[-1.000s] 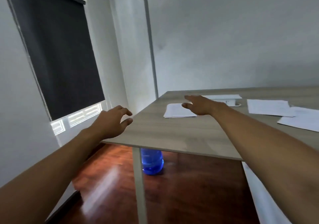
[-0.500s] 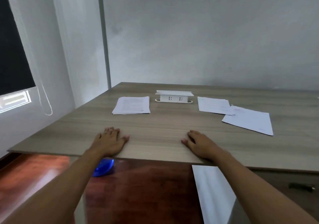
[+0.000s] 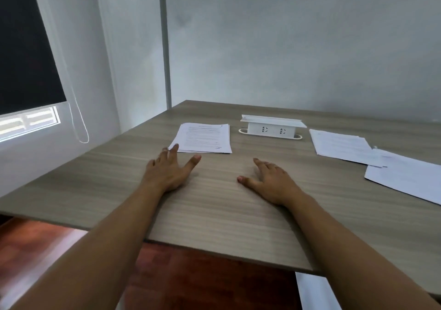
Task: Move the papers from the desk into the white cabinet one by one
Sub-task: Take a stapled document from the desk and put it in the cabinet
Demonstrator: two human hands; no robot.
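head view: our left hand [image 3: 168, 171] and right hand [image 3: 269, 182] lie spread flat on the desk [image 3: 214, 214], holding nothing. the paper stack [image 3: 204, 137] sits at twelve o'clock of the left fingertips. we judge pickup comes next: pinch one top sheet.

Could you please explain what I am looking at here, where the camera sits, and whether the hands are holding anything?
There is no machine here: a person wears a wide-angle camera on the head, looking forward and down, so you see their own two bare arms. The left hand and the right hand lie flat on the desk with fingers straight, holding nothing. The left fingertips reach the near corner of a paper stack. Further right lie more papers and a sheet that overlap. Between the stacks stands a white socket box. The cabinet is not clearly in view.
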